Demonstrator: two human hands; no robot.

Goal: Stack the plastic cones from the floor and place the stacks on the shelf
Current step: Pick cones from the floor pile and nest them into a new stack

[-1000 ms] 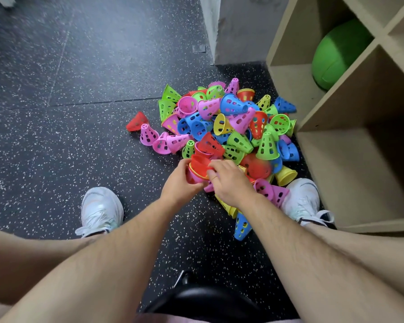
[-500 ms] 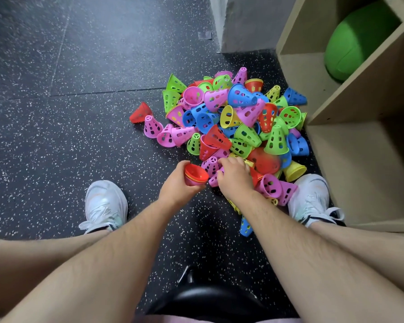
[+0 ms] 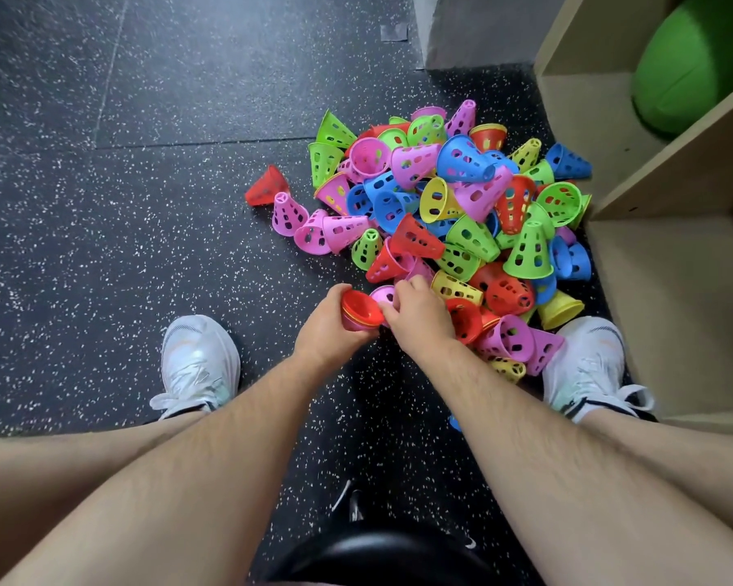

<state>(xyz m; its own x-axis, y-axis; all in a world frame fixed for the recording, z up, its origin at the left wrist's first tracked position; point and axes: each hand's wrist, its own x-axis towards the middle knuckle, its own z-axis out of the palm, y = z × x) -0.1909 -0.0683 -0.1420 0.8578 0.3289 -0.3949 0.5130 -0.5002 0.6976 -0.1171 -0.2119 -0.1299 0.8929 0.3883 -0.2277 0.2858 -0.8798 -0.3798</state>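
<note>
Nearest, a black stool [image 3: 377,556] shows between the forearms, with a white left shoe [image 3: 200,357] and right shoe [image 3: 585,361] planted on the speckled floor [image 3: 102,247]. Just beyond, the left hand [image 3: 329,327] curls round a short stack [image 3: 358,313] with a red cone on top. The right hand [image 3: 420,319], which was down among the loose cones half a second ago, now pinches a pink cone [image 3: 382,294] at the stack's open mouth. Farther off, the pile of cones [image 3: 462,196] lies heaped on the floor beside the shelf [image 3: 673,289] at right, and a green ball [image 3: 695,65] sits in its far compartment.
</note>
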